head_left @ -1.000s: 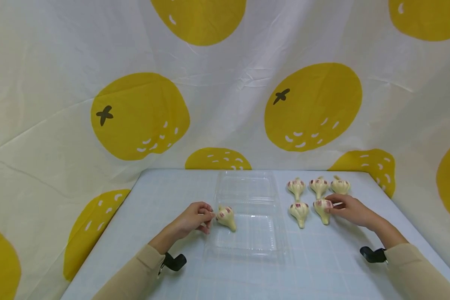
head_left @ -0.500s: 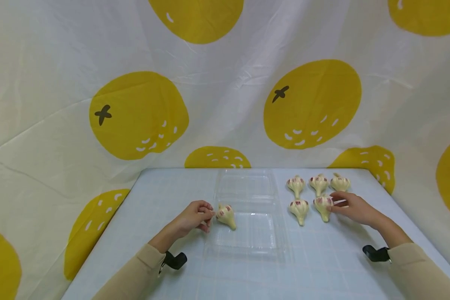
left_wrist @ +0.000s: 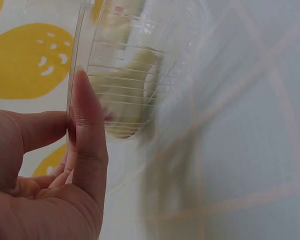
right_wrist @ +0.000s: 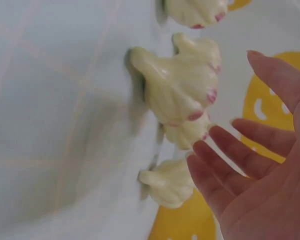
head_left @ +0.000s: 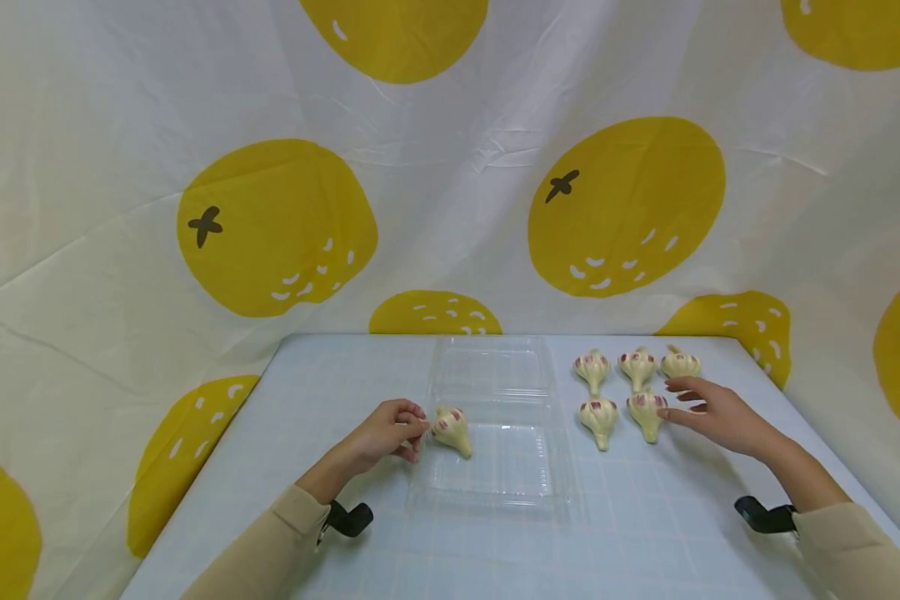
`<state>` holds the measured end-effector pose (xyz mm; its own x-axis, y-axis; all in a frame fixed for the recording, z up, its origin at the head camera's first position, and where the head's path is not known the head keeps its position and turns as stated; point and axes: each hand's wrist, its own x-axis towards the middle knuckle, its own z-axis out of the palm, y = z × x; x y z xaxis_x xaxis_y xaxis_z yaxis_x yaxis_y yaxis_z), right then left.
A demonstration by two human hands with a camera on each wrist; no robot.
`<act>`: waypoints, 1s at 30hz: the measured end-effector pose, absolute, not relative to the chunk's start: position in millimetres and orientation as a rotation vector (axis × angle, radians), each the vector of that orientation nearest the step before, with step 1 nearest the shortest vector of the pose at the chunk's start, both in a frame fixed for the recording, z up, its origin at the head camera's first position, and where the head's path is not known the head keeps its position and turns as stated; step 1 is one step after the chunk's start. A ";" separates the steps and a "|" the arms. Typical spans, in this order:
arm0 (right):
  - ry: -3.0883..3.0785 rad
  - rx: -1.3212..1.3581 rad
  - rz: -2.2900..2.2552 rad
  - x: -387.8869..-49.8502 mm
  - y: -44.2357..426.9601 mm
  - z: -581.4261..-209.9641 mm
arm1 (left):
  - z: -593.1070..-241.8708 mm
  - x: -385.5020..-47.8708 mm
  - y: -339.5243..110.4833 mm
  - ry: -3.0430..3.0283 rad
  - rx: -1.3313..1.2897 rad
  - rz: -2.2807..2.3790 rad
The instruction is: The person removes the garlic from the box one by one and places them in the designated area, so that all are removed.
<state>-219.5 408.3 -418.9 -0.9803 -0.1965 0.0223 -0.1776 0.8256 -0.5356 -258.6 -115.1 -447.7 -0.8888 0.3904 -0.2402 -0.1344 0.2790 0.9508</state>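
My left hand (head_left: pixel 390 432) pinches the left rim of a clear plastic clamshell container (head_left: pixel 495 493) between thumb and finger; the left wrist view shows the thin edge between them. Inside the lower half, close to that rim, lies one garlic bulb (head_left: pixel 452 431), its stem toward me. On the right, my right hand (head_left: pixel 720 417) hovers with spread fingers just beside the nearer right garlic bulb (head_left: pixel 647 415). In the right wrist view a gap shows between the fingers and this bulb (right_wrist: pixel 177 87). Another garlic bulb (head_left: pixel 598 421) lies to its left.
Behind these, a row of garlic bulbs (head_left: pixel 637 367) lies near the table's back edge. The container's lid (head_left: pixel 492 367) is folded back flat, away from me. A pale checked cloth (head_left: pixel 630 542) covers the table, and a curtain with yellow fruit print (head_left: pixel 450 167) hangs behind it.
My right hand has let go of the nearer right garlic bulb and drawn back to the right, its fingers spreading. My left hand stays on the container's rim.
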 end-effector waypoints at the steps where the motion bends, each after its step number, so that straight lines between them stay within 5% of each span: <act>1: 2.974 -0.312 -0.860 -218.6 406.7 -417.1 | -447.8 -258.7 -115.1 2.124 0.232 1.645; 30: 2.916 -0.701 -1.006 -211.3 314.4 -395.6 | -448.8 -258.5 -114.8 2.129 0.238 1.644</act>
<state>-211.3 314.4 -395.6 -0.9015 -0.4018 0.1610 -0.4156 0.6994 -0.5815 -258.5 -114.8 -448.8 -0.8894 0.3924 -0.2346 -0.1278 0.2793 0.9516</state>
